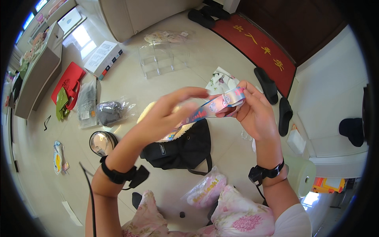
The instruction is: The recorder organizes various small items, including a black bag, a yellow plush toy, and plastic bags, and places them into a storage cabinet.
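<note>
A blue and pink printed lanyard strap (216, 106) is gathered in a loop in my right hand (255, 109), pinched between thumb and fingers. My left hand (171, 114), blurred, is beside the strap's lower left end with its fingers spread; whether it touches the strap I cannot tell. Below the hands, a black fabric bag (180, 152) lies on the floor. A cream fluffy item (146, 112) rests against its top, partly hidden by my left hand. Behind my right hand lies a white cloth with a floral print (221, 79).
Clear plastic organizer (162, 60) ahead; white box (103, 57), red bag (68, 84) and grey bundle in plastic (109, 112) at left. Round clear-lidded container (102, 143) near my left forearm. Pink item in plastic (207, 189) by my knees. Black slippers (266, 84) and green roll (300, 176) at right.
</note>
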The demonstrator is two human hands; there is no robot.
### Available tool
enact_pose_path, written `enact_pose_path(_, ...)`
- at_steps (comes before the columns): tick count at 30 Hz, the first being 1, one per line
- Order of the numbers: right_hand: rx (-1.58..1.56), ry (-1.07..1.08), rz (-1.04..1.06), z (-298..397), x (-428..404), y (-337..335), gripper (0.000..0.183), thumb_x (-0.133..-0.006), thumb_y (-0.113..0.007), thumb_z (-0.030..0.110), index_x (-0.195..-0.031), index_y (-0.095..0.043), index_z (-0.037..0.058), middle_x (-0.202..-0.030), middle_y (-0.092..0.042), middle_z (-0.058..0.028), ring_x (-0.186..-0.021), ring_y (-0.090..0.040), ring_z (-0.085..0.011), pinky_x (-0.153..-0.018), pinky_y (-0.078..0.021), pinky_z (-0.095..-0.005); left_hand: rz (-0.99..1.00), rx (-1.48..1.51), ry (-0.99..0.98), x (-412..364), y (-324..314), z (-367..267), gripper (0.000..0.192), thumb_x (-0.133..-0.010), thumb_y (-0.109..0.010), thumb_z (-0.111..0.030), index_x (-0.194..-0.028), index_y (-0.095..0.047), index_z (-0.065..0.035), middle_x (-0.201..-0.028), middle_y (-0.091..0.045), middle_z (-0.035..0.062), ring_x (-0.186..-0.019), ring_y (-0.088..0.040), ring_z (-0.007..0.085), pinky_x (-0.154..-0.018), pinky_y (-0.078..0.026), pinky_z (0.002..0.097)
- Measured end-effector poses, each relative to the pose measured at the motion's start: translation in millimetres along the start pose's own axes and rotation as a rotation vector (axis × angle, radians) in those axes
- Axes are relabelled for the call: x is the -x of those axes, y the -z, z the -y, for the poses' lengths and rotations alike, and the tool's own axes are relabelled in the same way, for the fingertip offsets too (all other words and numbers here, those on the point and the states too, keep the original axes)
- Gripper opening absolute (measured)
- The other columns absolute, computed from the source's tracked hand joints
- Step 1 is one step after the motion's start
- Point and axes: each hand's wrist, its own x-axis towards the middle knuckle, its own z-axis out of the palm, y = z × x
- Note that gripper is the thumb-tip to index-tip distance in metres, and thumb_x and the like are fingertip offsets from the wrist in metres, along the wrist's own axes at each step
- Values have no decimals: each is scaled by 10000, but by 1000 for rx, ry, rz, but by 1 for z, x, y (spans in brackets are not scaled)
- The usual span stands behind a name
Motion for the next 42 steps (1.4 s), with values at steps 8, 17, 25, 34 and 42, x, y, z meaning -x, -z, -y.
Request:
enact_pose_path(8, -194, 282, -124, 40, 9, 16, 277, -952, -350, 204, -981, -505, -23, -991, -606, -157, -665, -545, -139, -625, -460, -278, 318, 16, 492, -1, 32, -48, 173, -861, -605, -122, -861, -649, 45, -670, -638, 52, -597, -580, 72, -565, -440, 192)
enact_pose_path(17, -480, 408, -282, 71, 34, 86, 234, -947, -358, 130, -1058, -488, -30, -1119, -583, -139, -643, -491, -86, -532, -426, -208, 484, 110, 500, 44, 79, 2, 200, -865, -617, -178, -911, -653, 13, -780, -677, 35, -731, -566, 40, -671, -428, 194)
enact_pose_path(25, -344, 295, -613, 1, 12, 176, 224, -954, -348, 148, -1047, -494, 6, -1144, -573, -152, -655, -517, -119, -536, -445, -238, 472, 216, 565, 65, 52, 67, 148, -866, -608, -139, -845, -619, 7, -675, -582, -14, -642, -515, 43, -584, -415, 210)
enact_pose_path(34, 1160, 492, -926, -107, -1, 205, 264, -876, -551, 158, -1095, -480, 29, -987, -557, -53, -839, -539, -101, -655, -435, -209, -15, 335, 720, 75, 25, 129, 170, -872, -598, -144, -897, -627, 21, -767, -613, 34, -673, -576, 83, -605, -482, 228)
enact_pose_path(42, 875, -6, 127, -158, -1, -10, 181, -788, -653, 121, -906, -623, -13, -853, -644, -103, -803, -606, -189, -733, -467, -312, -132, 397, 619, 78, 20, 120, 183, -888, -573, -138, -967, -648, 8, -810, -637, 32, -717, -593, 92, -652, -512, 249)
